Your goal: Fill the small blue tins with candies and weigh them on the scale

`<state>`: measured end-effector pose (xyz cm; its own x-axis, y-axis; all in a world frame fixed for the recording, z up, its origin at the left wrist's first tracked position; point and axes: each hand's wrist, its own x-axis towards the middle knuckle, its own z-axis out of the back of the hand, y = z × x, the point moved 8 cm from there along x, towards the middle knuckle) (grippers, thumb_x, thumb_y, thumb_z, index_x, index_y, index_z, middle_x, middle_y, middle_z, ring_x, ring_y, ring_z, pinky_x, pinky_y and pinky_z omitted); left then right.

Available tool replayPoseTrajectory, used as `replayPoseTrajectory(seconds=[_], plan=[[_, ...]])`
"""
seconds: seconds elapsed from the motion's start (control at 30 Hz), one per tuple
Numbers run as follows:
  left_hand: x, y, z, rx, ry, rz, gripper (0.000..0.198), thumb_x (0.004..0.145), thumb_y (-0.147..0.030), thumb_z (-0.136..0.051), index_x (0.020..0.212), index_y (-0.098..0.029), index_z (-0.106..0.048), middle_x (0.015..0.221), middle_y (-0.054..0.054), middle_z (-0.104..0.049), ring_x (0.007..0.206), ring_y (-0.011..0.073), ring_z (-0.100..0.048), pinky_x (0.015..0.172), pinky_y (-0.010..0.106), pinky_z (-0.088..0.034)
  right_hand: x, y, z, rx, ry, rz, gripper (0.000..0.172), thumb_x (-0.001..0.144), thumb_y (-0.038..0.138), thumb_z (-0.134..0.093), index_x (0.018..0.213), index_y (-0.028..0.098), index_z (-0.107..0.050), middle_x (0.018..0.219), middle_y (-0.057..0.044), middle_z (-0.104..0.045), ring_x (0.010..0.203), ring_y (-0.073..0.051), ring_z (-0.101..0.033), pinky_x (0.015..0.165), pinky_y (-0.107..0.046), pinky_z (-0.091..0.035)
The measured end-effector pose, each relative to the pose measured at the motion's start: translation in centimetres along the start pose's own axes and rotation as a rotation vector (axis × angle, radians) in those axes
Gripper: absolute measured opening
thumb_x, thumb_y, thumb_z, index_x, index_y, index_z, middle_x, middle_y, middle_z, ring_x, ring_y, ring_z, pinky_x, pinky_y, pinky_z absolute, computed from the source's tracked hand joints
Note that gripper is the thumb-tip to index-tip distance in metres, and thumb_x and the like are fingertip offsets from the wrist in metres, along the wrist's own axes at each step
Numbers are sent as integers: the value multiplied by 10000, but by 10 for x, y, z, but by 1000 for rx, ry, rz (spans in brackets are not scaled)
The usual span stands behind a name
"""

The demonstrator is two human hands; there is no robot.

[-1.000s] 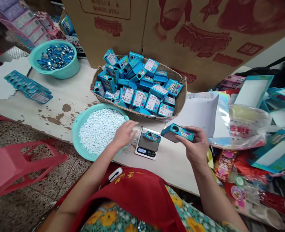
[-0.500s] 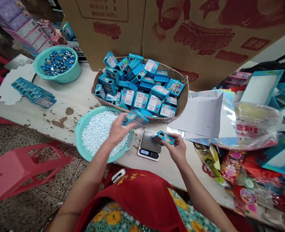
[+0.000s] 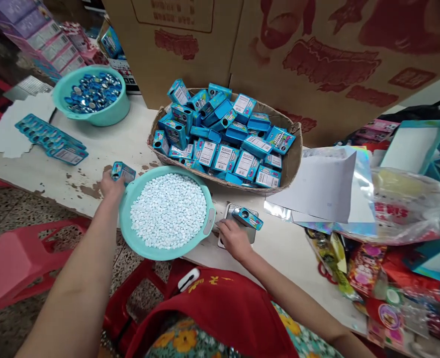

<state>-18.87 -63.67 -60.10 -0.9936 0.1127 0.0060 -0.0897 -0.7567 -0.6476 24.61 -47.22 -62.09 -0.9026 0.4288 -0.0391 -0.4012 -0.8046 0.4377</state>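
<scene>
My left hand (image 3: 111,186) has its fingers closed around a small blue candy box (image 3: 127,174) at the table's left part, just beside the basin rim. White candies (image 3: 169,211) fill the turquoise basin (image 3: 125,219) in front of me. My right hand (image 3: 235,237) reaches over the left side of a digital scale (image 3: 248,237). Its fingers are bunched together by the basin handle, and what they pinch, if anything, is too small to make out. Another blue candy box (image 3: 248,219) lies on the scale, its round hole facing up, apart from my fingers.
A cardboard tray (image 3: 292,161) heaped with blue boxes stands behind the basin. A second turquoise basin (image 3: 108,112) holds blue and silver lids. A row of blue boxes (image 3: 51,139) lies at left. Papers (image 3: 324,186) and packets (image 3: 367,263) cover the right; a red stool (image 3: 26,268) stands left.
My left hand has carried its box from above the basin to the table at left. My right hand has let go of the other box on the scale and moved left toward the basin handle.
</scene>
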Motion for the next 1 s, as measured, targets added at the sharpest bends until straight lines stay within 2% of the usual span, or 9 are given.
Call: replayPoseTrajectory(seconds=[0.1,0.2,0.3,0.4,0.5,0.63,0.83,0.9,1.0], plan=[[-21,-18,10,53,-31,-168,530,741,-241,-705,1176,-66,-458,1114,68,-546,1138,290,-442,1017,517,-319,24,-1,-26,-115,81,-70,245,859,89,-455,971,183,-652,1062,-140,-630,1009,-299,-515,822,-440,-431],[-79,-43,15,91,-82,-399,441,872,-324,-543,1253,-118,-463,1260,104,-486,1234,271,-378,1066,462,-273,40,-4,-39,-118,104,-80,220,822,60,-475,884,154,-664,916,-155,-651,979,-320,-507,807,-455,-409],[-150,-52,-16,191,125,-568,398,891,-412,-482,1201,-167,-533,1249,125,-523,1198,263,-429,1026,438,-323,44,-7,-42,-108,107,-92,198,807,58,-491,836,148,-665,876,-154,-654,955,-311,-516,802,-429,-404],[-192,-42,-36,336,181,-533,496,876,-469,-476,1264,-161,-500,1341,174,-455,1261,326,-358,1043,514,-255,32,-12,-28,-90,74,-122,179,834,94,-493,844,159,-660,879,-134,-651,930,-275,-541,795,-372,-417],[-199,-33,-40,390,137,-404,548,867,-537,-438,1257,-161,-520,1334,195,-446,1235,379,-358,994,574,-272,14,-13,8,-43,-34,-148,226,920,166,-415,960,189,-636,943,-97,-639,927,-225,-568,795,-323,-443],[-191,-36,-49,385,174,-244,592,839,-629,-392,1157,-171,-591,1160,200,-529,1106,389,-459,889,547,-370,12,15,62,253,-347,-10,190,939,233,-435,1017,233,-608,954,-66,-640,903,-210,-586,797,-338,-470],[-192,-39,-61,264,262,-203,485,853,-581,-398,1070,-197,-600,990,147,-600,948,319,-565,817,417,-429,81,84,58,251,-240,226,172,924,276,-500,1026,236,-632,1036,-57,-663,958,-213,-581,830,-349,-450],[-191,-36,-61,241,286,-232,418,852,-546,-423,1017,-210,-609,963,126,-619,934,307,-576,806,389,-432,101,78,76,212,-281,250,221,907,332,-539,1094,242,-614,1147,-58,-633,1029,-220,-555,870,-357,-432],[-188,-33,-59,225,271,-246,359,839,-516,-457,962,-225,-627,934,113,-633,911,303,-587,785,368,-433,124,19,133,119,-462,122,322,902,397,-535,1163,214,-581,1203,-88,-596,1126,-238,-497,948,-378,-382]])
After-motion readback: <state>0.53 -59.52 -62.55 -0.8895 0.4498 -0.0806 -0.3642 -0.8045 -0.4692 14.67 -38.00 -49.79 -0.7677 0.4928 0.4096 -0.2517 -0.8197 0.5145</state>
